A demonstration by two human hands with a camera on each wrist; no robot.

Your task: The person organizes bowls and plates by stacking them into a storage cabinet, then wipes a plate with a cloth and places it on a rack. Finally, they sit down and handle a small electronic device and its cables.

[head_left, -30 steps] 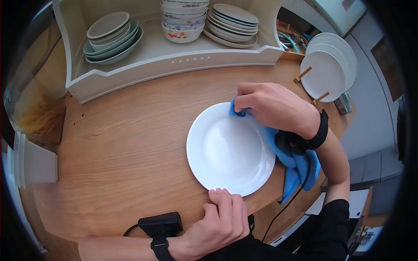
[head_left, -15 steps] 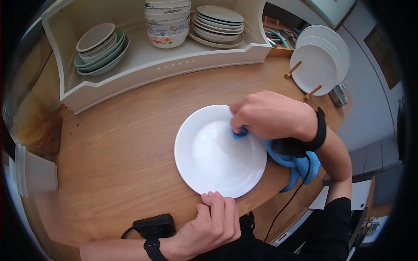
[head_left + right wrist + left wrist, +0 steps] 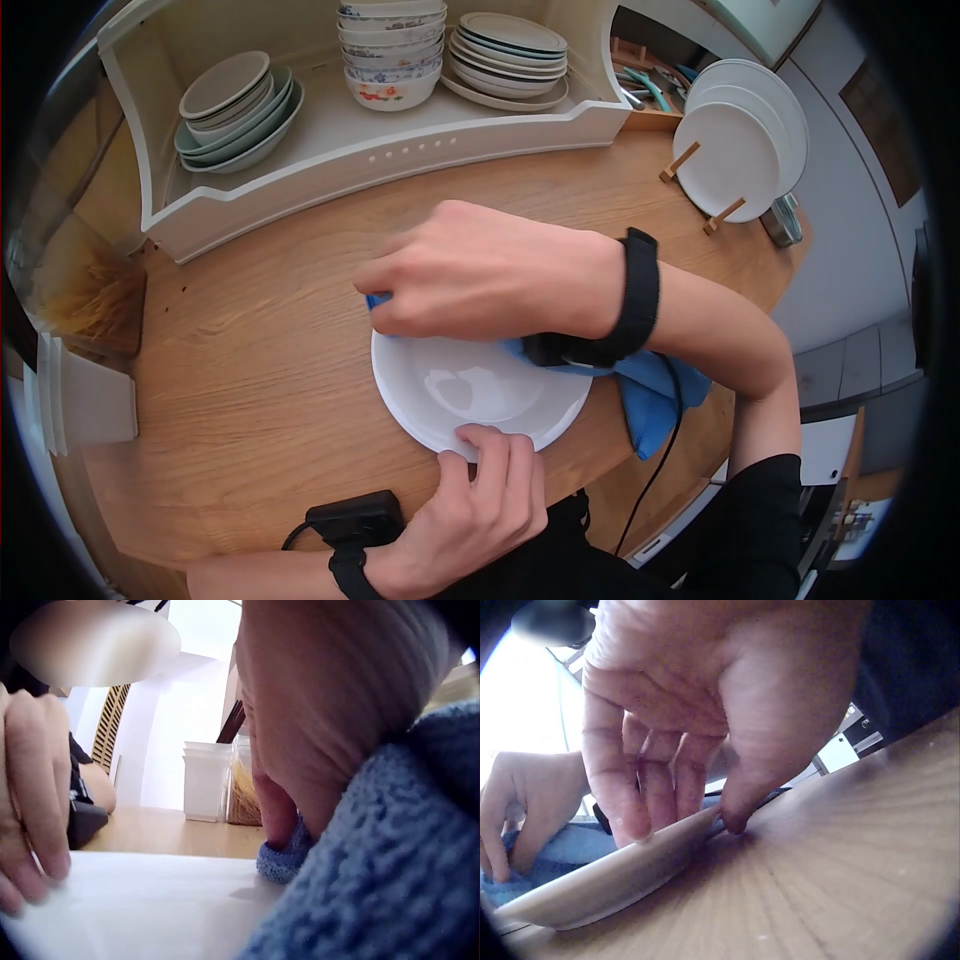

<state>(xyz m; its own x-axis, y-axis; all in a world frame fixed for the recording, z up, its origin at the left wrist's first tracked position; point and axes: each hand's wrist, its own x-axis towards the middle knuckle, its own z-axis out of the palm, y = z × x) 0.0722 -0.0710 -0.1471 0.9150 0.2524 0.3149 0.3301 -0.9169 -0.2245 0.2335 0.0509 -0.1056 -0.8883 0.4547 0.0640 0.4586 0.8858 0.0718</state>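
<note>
A white plate (image 3: pixel 470 395) lies on the wooden table in front of the person. The left hand (image 3: pixel 480 505) holds its near rim, fingertips on top and thumb (image 3: pixel 736 806) at the underside of the edge. In the left wrist view that near part of the plate (image 3: pixel 622 881) stands tilted up. Over the far side of the plate, the right hand (image 3: pixel 495 270) grips a bunched blue cloth (image 3: pixel 650 400) and presses it at the far left rim. The rest of the cloth trails under the wrist past the plate's right side. The right hand hides the plate's far part.
A white shelf unit (image 3: pixel 400 155) at the back holds stacked bowls (image 3: pixel 392 92) and plates (image 3: pixel 507 60). More white plates (image 3: pixel 728 160) stand in a wooden rack at back right. White containers (image 3: pixel 95 395) and a jar of noodles (image 3: pixel 95 300) are at left. A black cable hangs from the right wrist.
The right hand has swept left with the cloth, from the plate's right side to its far left rim. The plate has shifted slightly left, with the left hand still at its near rim.
</note>
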